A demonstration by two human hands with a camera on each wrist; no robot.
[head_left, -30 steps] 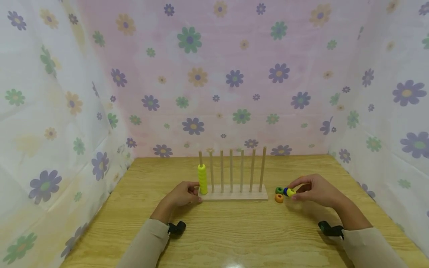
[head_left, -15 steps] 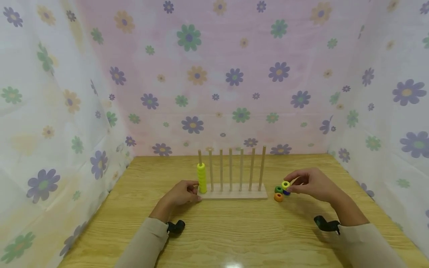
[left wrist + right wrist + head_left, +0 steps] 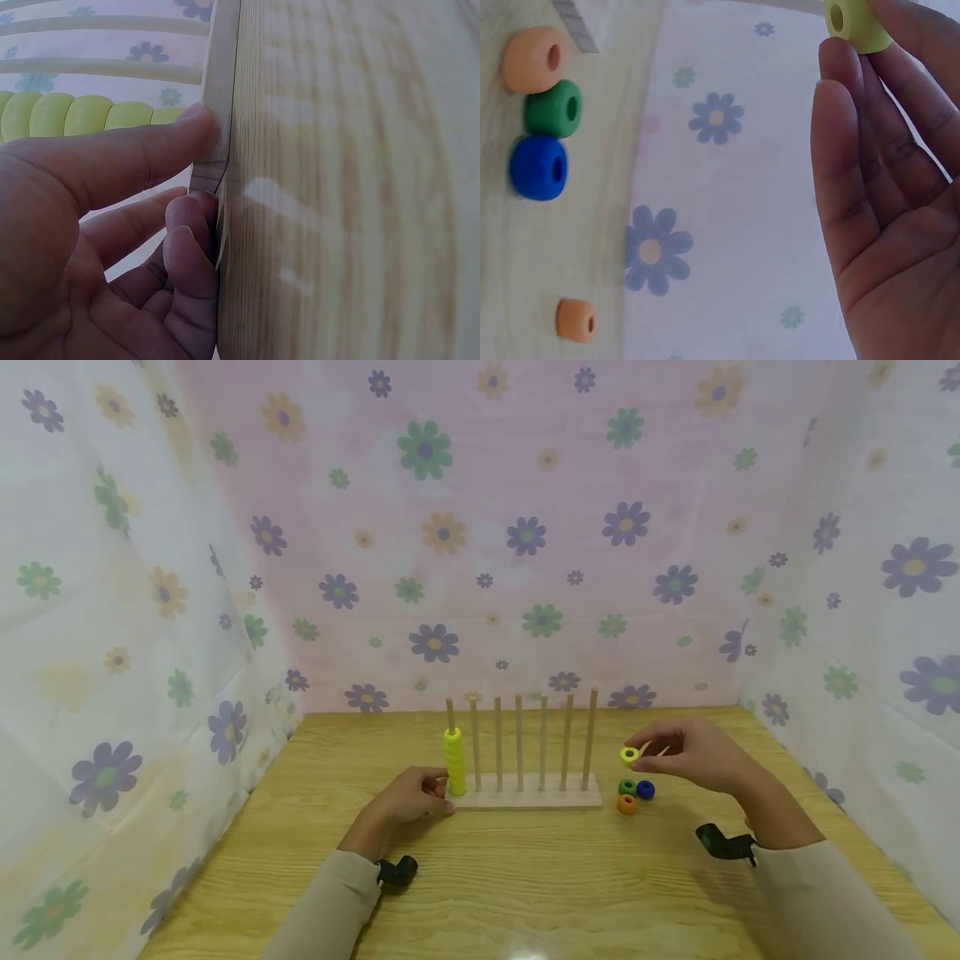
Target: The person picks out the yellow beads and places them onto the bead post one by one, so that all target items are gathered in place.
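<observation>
A wooden peg rack [image 3: 525,802] with several upright pegs stands mid-table. Stacked yellow beads [image 3: 455,768] fill most of its leftmost peg; the other pegs are bare. My left hand [image 3: 408,795] holds the left end of the base, thumb [image 3: 161,146] along its front edge and fingers around the end. To the right of the rack, my right hand [image 3: 697,758] pinches one yellow bead [image 3: 874,34] between thumb and fingers, raised above the loose beads with its hole facing up. Below it sit a green bead [image 3: 624,792], a blue bead [image 3: 646,796] and an orange bead [image 3: 627,808].
Another orange bead [image 3: 571,321] lies on the table apart from the cluster, mostly hidden behind the right wrist in the head view. Flowered cloth walls [image 3: 540,527] enclose the wooden table [image 3: 510,885] at the back and both sides.
My right hand has lifted the yellow bead off the cluster, up and slightly left, turning its hole upward and uncovering the blue bead. The left hand stays at the rack.
</observation>
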